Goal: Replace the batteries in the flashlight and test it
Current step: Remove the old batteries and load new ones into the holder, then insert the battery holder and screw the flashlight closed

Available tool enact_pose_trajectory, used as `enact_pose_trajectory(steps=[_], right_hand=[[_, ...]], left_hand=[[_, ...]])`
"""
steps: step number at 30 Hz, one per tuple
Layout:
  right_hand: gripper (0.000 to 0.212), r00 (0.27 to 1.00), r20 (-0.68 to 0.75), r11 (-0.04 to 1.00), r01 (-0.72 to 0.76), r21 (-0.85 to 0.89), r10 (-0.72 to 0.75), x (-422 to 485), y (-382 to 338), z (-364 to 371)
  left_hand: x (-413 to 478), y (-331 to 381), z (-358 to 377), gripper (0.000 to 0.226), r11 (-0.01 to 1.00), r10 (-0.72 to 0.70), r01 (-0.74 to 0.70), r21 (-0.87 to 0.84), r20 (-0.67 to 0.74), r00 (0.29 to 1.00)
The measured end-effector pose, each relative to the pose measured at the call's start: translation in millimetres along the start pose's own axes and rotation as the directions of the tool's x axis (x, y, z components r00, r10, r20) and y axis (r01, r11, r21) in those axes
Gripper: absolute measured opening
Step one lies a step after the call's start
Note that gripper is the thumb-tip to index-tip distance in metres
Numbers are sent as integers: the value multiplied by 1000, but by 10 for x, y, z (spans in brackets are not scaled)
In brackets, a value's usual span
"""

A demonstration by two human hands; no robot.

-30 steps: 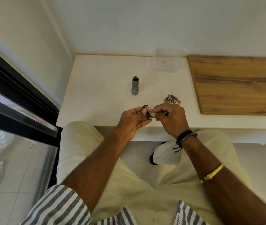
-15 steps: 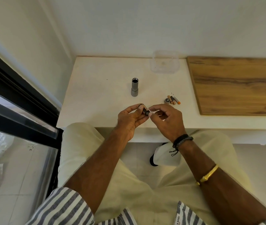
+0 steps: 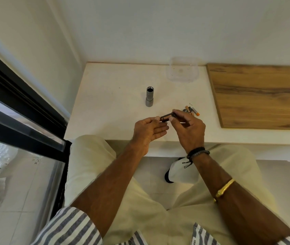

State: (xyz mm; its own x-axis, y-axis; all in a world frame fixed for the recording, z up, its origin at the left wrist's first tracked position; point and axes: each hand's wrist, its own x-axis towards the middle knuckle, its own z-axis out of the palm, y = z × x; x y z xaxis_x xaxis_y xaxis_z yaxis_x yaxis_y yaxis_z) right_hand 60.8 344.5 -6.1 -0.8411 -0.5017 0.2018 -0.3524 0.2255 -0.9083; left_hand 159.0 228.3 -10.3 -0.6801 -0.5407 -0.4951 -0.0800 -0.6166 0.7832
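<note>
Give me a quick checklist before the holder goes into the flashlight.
1. Grip on holder: ok, the right hand pinches it and the left hand touches its end with the thumb.
2. Cells in holder: cannot tell, too small.
3. The flashlight upright, open end up: ok.
4. Loose batteries on the table beside the right hand: ok.
5. Whether those batteries are fresh or spent: cannot tell.

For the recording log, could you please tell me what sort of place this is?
Probably a room in a home: a white ledge against a plain wall, a black-framed glass door beside it, and a tiled floor.
</note>
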Motion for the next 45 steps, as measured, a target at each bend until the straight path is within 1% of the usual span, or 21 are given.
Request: enact_pose_trajectory(steps=[3, 5, 8, 10, 12, 14, 16, 18, 21, 23, 27, 29, 32, 35, 41, 45], right_hand=[[24, 991, -55, 976, -111, 188, 123, 70, 18, -5], [17, 983, -70, 951, -142, 274, 167, 116, 32, -10], [7, 974, -59, 911, -181, 371, 218, 175, 46, -7], [9, 967, -53, 879, -201, 432, 247, 212, 47, -1], [5, 963, -44, 851, -213, 480, 266, 245, 67, 1], [10, 956, -44, 828, -229, 512, 292, 273, 76, 4], [8, 947, -45, 801, -243, 546, 318, 299, 81, -2], [5, 943, -44, 783, -246, 571, 329, 306, 68, -5], [5, 939, -52, 772, -248, 585, 340, 320, 75, -17], [5, 941, -50, 776, -246, 581, 335, 321, 70, -20], [5, 942, -51, 772, -240, 588, 332, 335, 45, -25], [5, 940, -46, 763, -245, 598, 338, 330, 29, -27], [6, 930, -25, 721, -268, 639, 367, 302, 2, -46], [8, 935, -4, 709, -266, 653, 354, 276, -15, -88], [8, 957, 15, 768, -242, 593, 290, 160, -50, -114], [8, 970, 11, 836, -216, 505, 245, 96, -37, -108]], left_hand=[[49, 19, -7, 21, 993, 94, -89, 78, -72, 993], [117, 64, -21, 18, 975, 187, -162, 151, -174, 967], [265, 172, -57, 27, 894, 359, -214, 393, -343, 868], [358, 274, -62, 37, 839, 437, -220, 498, -376, 817], [458, 369, -49, 47, 817, 449, -224, 531, -342, 825], [570, 446, -27, 58, 798, 426, -209, 566, -284, 859], [676, 500, 2, 64, 775, 394, -184, 605, -234, 889], [738, 523, 13, 59, 757, 391, -190, 625, -200, 898], [791, 500, 29, 43, 733, 413, -217, 645, -167, 895], [788, 471, 20, 36, 716, 424, -231, 658, -149, 893], [695, 437, -2, 32, 666, 446, -271, 695, -80, 891], [585, 400, -21, 29, 590, 469, -317, 742, 4, 883], [350, 296, -114, 26, 444, 514, -391, 806, 129, 848], [167, 195, -202, 27, 327, 513, -433, 840, 228, 828], [85, 78, -199, 31, 134, 461, -435, 891, 332, 823], [62, 62, -220, 30, 42, 469, -464, 885, 393, 791]])
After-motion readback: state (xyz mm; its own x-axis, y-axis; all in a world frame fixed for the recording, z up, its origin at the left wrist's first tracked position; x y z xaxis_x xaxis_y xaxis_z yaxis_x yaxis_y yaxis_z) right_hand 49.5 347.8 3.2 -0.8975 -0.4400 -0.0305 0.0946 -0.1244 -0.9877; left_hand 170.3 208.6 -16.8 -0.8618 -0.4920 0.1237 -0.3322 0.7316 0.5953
